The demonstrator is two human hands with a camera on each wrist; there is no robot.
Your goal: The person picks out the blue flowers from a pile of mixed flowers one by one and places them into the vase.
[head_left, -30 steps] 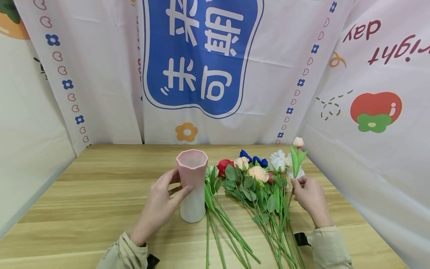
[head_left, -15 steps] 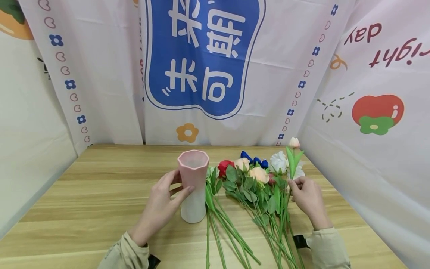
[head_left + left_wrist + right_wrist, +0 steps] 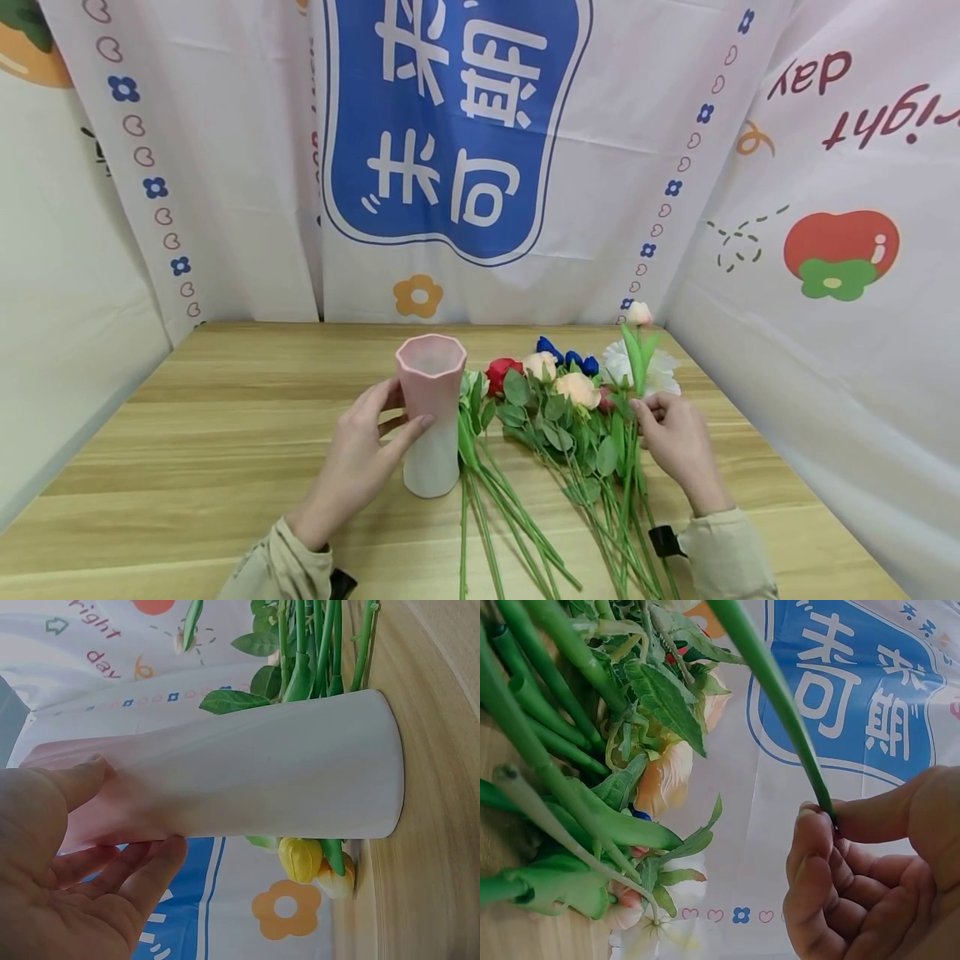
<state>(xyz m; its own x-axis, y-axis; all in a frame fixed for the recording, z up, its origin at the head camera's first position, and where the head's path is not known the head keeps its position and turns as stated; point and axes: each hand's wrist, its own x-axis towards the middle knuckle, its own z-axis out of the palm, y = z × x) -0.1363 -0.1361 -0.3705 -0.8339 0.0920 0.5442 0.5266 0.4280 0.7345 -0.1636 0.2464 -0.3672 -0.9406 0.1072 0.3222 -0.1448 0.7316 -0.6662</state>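
A tall vase (image 3: 431,417), pink at the rim and fading to white, stands upright on the table. My left hand (image 3: 367,450) grips its upper side, thumb in front and fingers behind, as the left wrist view also shows. My right hand (image 3: 681,446) pinches the green stem (image 3: 784,701) of a pale pink tulip (image 3: 639,315), held upright with its two leaves above the fingers. Under and beside that hand lies a bunch of artificial flowers: white blooms (image 3: 652,371), peach roses (image 3: 577,389), a red rose (image 3: 502,375) and blue buds (image 3: 573,358).
More green stems (image 3: 510,517) lie just right of the vase, fanning toward the front edge. A yellow tulip (image 3: 300,859) shows behind the vase in the left wrist view. Printed cloth (image 3: 600,167) hangs behind and at both sides of the wooden table (image 3: 225,450).
My right hand has moved a little to the left with the tulip, which now overlaps the white blooms. The left hand and the vase have stayed in place.
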